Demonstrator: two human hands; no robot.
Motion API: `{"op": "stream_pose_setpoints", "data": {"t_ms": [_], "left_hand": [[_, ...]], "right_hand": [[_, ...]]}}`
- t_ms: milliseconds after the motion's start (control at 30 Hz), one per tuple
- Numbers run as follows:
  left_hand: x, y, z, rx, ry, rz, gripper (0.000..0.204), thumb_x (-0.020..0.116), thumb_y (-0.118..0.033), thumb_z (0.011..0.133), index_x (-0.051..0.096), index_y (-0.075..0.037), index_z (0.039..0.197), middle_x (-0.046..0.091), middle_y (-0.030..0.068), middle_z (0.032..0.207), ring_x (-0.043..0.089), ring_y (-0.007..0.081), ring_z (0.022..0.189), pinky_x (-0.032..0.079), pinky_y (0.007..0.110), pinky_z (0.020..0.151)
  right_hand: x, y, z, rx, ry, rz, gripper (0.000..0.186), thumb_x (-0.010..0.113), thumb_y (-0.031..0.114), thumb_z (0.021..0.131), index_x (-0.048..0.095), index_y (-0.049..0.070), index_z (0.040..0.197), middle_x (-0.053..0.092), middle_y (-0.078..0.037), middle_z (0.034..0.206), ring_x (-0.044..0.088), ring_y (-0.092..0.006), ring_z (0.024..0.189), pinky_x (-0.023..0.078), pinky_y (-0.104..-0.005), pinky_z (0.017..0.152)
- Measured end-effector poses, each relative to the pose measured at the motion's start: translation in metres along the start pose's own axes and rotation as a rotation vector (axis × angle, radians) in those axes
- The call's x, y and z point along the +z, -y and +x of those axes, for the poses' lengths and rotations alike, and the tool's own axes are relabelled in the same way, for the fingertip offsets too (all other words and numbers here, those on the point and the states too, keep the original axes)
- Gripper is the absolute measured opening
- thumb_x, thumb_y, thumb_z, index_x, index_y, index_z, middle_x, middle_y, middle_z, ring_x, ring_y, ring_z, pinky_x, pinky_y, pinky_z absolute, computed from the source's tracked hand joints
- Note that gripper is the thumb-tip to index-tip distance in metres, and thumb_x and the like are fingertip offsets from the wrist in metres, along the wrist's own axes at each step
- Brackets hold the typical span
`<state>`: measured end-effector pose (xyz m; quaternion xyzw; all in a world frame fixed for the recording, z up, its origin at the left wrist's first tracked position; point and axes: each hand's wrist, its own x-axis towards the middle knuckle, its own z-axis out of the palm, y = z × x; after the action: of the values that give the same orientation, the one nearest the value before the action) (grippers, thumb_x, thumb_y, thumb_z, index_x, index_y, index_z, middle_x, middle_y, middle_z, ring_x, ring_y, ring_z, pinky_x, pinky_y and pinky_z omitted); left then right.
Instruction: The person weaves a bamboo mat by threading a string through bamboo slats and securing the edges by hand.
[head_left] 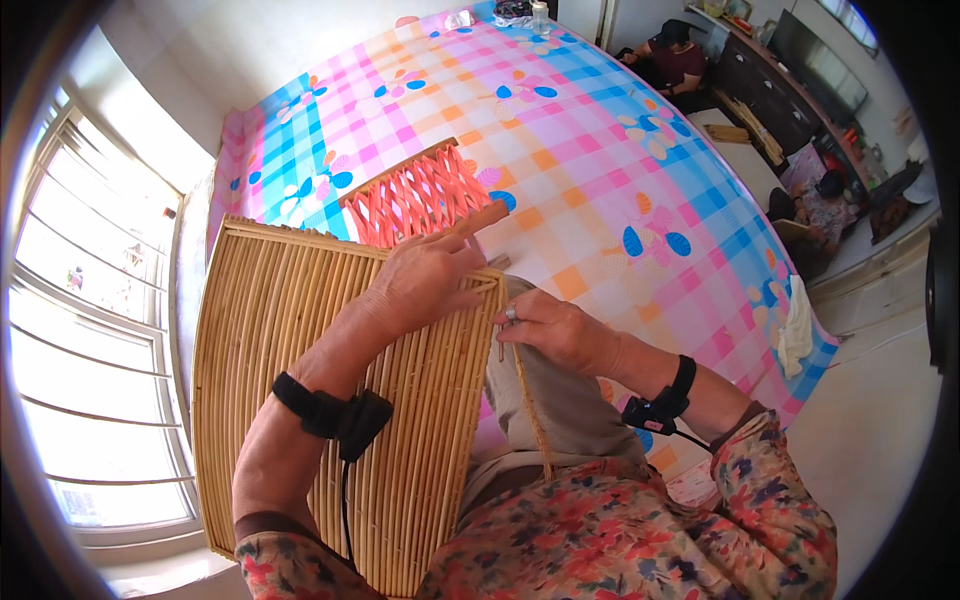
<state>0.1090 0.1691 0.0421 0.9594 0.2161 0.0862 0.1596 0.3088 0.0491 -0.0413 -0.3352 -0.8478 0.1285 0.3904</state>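
A stiff panel of straight tan stalks (300,370), bound side by side, leans across my lap on the left. My left hand (420,285) lies over its upper right corner, the fingers bent across the edge and gripping it. At the panel's right edge, my right hand (565,332) pinches with thumb and forefinger, a ring on one finger. From under these fingertips a thin tan cord (530,405) hangs down to my lap. A short thin strand also shows just below them. What lies between the fingertips is partly hidden.
Beyond the panel, a wooden frame with crossed red straps (415,195) lies on a checked, flowered bed cover (580,190). A barred window (95,330) stands at left. Two people sit at right, near a dark cabinet (790,90). A pale cloth (796,328) hangs at the bed's edge.
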Motion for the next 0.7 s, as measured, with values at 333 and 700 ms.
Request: {"op": "stream_pose_setpoints", "data": {"t_ms": [333,700], "left_hand": [[0.039,0.000,0.036,0.248,-0.199,-0.020,0.040,0.076,-0.019,0.070,0.063,-0.005,0.105,0.060,0.0093,0.104,0.058,0.0292,0.101,0.045,0.041,0.089],[0.065,-0.024,0.026,0.012,-0.425,0.081,0.046,0.076,-0.021,0.069,0.060,-0.003,0.108,0.052,0.0129,0.115,0.048,0.0327,0.110,0.039,0.044,0.093]], "right_hand": [[-0.017,-0.001,-0.020,0.018,-0.011,-0.188,0.029,0.059,0.006,0.080,0.062,0.000,0.108,0.056,-0.011,0.101,0.055,-0.0258,0.097,0.050,-0.0329,0.084],[-0.034,-0.005,-0.008,-0.111,0.088,-0.392,0.028,0.060,0.006,0.072,0.064,0.001,0.099,0.057,-0.006,0.097,0.057,-0.0221,0.093,0.052,-0.0301,0.080]]}}
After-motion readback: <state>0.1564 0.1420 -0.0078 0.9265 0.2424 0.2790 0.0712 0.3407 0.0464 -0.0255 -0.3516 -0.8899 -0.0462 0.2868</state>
